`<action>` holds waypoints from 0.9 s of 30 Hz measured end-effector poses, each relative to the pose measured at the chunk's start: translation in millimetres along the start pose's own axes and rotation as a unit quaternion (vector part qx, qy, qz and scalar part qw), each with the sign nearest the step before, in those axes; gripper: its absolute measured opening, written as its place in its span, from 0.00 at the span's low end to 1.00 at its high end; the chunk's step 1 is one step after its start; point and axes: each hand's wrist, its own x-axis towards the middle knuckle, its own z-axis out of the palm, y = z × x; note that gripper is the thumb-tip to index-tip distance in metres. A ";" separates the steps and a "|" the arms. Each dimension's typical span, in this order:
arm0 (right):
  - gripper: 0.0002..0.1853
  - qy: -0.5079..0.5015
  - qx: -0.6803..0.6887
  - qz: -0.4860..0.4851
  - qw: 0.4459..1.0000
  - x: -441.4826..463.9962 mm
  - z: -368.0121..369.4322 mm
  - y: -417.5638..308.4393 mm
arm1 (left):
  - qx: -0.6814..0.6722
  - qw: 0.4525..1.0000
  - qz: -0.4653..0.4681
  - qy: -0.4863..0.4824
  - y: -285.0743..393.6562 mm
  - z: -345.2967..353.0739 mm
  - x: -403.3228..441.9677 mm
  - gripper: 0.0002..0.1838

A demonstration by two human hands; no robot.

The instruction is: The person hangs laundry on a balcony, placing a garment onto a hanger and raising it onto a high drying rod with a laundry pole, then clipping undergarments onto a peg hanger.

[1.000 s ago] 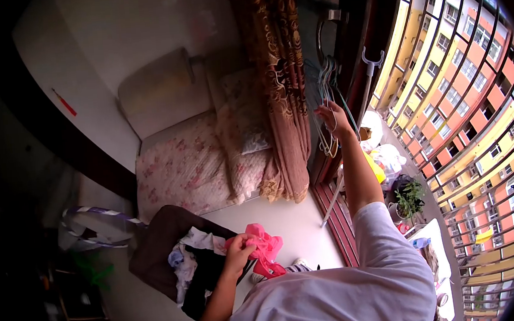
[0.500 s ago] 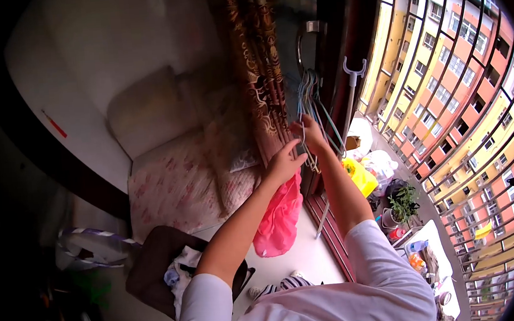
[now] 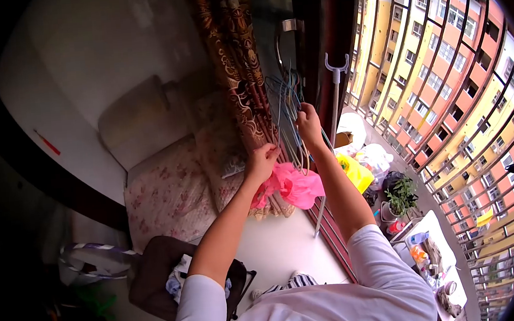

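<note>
My left hand [image 3: 261, 163] is closed at the edge of the patterned curtain, with a bright pink cloth [image 3: 297, 185] hanging from it and bunched to its right. Higher and to the right, my right hand [image 3: 308, 122] has its fingers curled at a bundle of thin wire hangers [image 3: 288, 97]. These hangers hang from the metal door handle [image 3: 279, 38] and spread down between my two hands. Exactly which wires my fingers hold is too small to tell.
A pole with a forked top [image 3: 337, 70] leans by the door frame. Bags [image 3: 357, 173], a potted plant [image 3: 400, 196] and a white table [image 3: 444, 248] stand outside, right. A dark stool [image 3: 157, 274] with clothes is lower left, near a bed [image 3: 169, 197].
My left hand has moved down and left, away from my right hand. The pink cloth has swung up and bunched. Both my hands were close together at the hangers before.
</note>
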 end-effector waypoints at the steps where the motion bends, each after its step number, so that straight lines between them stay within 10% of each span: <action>1: 0.16 0.022 -0.025 -0.011 0.999 -2.4 -2.0 -10.8 | 0.000 1.000 0.001 -0.002 0.9 -1.2 -0.7 0.12; 11: 0.12 -0.040 0.192 0.071 0.978 -181.2 -92.8 -50.1 | -0.017 0.983 -0.136 -0.123 12.0 -56.6 -42.1 0.23; 15: 0.09 0.090 0.086 0.254 0.959 -222.3 -101.3 -83.0 | -0.093 0.954 -0.142 -0.248 12.4 -92.2 -60.4 0.27; 27: 0.16 0.205 -0.309 -0.003 0.929 -252.0 -125.5 -105.3 | 0.162 0.977 0.105 -0.094 82.1 -145.8 -89.4 0.17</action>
